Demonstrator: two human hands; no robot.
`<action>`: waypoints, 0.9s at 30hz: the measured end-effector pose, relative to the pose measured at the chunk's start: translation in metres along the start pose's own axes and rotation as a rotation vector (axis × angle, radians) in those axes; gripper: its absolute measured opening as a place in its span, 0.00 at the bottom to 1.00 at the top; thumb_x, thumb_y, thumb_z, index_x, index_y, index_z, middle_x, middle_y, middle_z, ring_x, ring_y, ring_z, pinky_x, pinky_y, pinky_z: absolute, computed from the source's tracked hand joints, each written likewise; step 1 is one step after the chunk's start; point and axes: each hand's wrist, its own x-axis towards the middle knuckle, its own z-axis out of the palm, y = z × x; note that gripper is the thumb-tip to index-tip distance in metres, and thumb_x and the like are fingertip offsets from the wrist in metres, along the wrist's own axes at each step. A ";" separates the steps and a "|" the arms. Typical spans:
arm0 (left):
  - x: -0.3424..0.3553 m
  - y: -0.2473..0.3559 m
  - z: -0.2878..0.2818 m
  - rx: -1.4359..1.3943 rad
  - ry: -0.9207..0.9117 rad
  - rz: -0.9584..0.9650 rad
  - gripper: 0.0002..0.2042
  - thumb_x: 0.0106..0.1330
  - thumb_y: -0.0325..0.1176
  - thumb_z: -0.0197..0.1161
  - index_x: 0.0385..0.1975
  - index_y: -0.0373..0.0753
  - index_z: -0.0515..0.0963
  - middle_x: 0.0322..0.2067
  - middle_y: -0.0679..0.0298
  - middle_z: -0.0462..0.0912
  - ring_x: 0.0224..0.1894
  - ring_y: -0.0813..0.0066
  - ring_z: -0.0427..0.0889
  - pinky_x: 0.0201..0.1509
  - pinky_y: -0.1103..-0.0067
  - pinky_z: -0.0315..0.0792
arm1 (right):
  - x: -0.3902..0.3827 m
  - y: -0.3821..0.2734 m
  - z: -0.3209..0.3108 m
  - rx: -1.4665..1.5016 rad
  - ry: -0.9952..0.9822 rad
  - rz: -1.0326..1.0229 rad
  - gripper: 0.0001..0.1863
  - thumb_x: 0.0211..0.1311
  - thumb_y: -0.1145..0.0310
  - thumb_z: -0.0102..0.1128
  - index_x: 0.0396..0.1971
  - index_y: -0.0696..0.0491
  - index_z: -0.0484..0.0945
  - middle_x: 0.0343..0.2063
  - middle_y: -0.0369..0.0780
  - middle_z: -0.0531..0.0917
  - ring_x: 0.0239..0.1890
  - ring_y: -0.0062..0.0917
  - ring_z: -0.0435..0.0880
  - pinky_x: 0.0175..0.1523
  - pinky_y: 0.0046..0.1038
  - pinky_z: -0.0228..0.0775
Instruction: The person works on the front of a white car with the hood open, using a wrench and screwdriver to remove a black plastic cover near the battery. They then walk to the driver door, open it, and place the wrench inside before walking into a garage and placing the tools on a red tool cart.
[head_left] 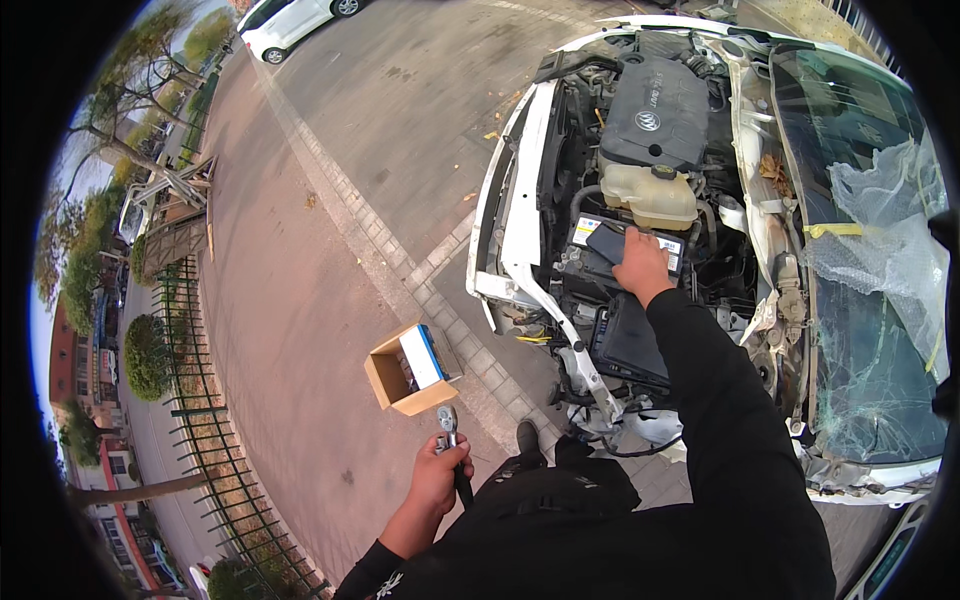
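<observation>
My left hand (438,474) is closed around a ratchet wrench (447,421) with a metal head and a dark handle, held upright in front of my body. My right arm reaches into the engine bay of a white car. There my right hand (642,264) grips the edge of a dark, flat, rectangular piece (607,243), whose exact kind I cannot make out. Beneath that piece lies the car battery (585,232), with pale labels on its top. Beside the battery sits a yellowed plastic coolant tank (650,195), and beyond it is the dark engine cover (656,110).
An open cardboard box (420,402) with a white and blue carton (421,357) in it stands on the paving. The front frame (525,210) of the car is exposed. Its windshield (870,370) is cracked, with clear plastic wrap (885,210) over it. A black box (630,340) sits nearer me.
</observation>
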 end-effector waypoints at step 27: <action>0.122 0.125 0.213 0.748 -1.221 -0.098 0.15 0.81 0.30 0.62 0.62 0.33 0.80 0.44 0.60 0.91 0.46 0.74 0.89 0.56 0.75 0.82 | -0.226 -0.105 -0.064 1.883 0.118 0.583 0.24 0.84 0.43 0.54 0.46 0.53 0.80 0.45 0.41 0.87 0.32 0.25 0.85 0.30 0.29 0.76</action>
